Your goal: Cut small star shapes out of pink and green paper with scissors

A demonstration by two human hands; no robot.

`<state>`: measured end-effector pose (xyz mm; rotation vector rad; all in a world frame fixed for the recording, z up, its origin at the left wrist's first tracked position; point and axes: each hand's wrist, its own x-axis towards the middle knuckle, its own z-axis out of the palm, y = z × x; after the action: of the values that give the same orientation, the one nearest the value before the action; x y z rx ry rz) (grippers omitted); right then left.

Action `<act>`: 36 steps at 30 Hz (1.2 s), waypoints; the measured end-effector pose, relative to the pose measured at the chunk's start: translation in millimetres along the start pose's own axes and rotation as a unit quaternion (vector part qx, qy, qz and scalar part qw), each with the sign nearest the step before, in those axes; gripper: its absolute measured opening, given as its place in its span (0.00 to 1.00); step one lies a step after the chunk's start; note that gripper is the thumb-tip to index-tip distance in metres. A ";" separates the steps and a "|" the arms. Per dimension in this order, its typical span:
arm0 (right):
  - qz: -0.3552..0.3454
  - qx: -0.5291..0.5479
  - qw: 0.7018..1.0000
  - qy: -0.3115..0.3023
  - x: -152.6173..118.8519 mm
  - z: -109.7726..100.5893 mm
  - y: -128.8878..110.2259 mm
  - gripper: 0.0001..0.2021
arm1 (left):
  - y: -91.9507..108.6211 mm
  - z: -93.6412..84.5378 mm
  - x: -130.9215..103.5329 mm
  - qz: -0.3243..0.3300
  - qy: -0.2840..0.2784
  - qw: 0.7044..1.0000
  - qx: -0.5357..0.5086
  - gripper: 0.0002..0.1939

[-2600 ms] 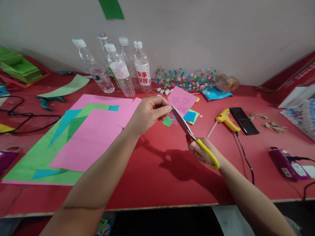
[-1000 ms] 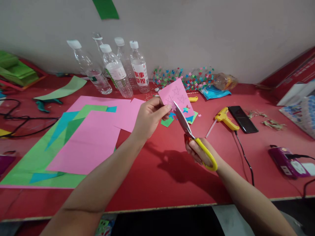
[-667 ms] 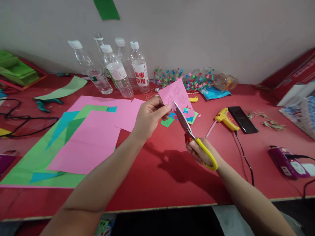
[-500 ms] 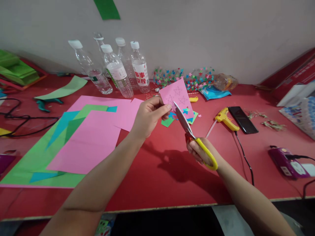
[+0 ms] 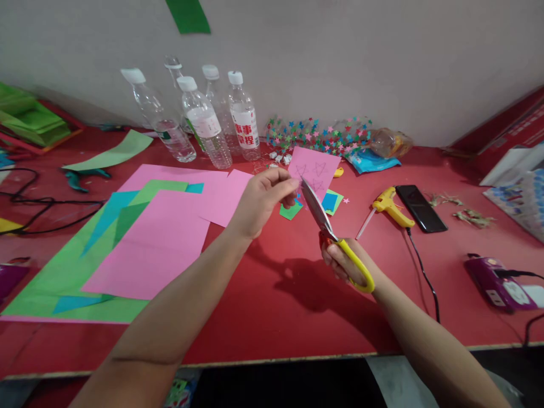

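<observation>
A small piece of pink paper [image 5: 325,184] with star outlines drawn in pencil is pinched at its left side between the thumb and fingers of my left hand [image 5: 272,198]. My right hand [image 5: 344,263] grips a pair of scissors [image 5: 317,207] with a yellow handle loop. Their blades look closed or nearly so and point up and left, the tip overlapping the pink paper in view. Whether the tip touches the paper, I cannot tell. Beneath and behind it lie green paper scraps [image 5: 290,212] and a blue paper piece [image 5: 329,202], partly hidden.
Large pink sheets [image 5: 153,243] overlap green and blue ones at left. Several plastic bottles [image 5: 244,124] stand by the wall, beside a clear bottle covered in stars [image 5: 318,133]. A yellow glue gun [image 5: 393,208], a phone [image 5: 420,208] and a purple power strip [image 5: 495,280] are at right.
The pink paper has turned in my left hand and shifted slightly right, uncovering small white pieces behind it. My right hand and the scissors stay nearly in place.
</observation>
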<state>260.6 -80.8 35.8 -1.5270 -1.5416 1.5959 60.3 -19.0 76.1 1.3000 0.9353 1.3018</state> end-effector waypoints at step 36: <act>-0.010 -0.028 0.999 0.026 2.8 -1.5 8.9 0.16 | 0.9 7.2 -2.6 -0.001 0.055 0.996 -0.071 0.03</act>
<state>264.3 -80.2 27.2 -1.5663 -1.5805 1.5017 67.0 -22.6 77.2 1.1271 0.9035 1.4239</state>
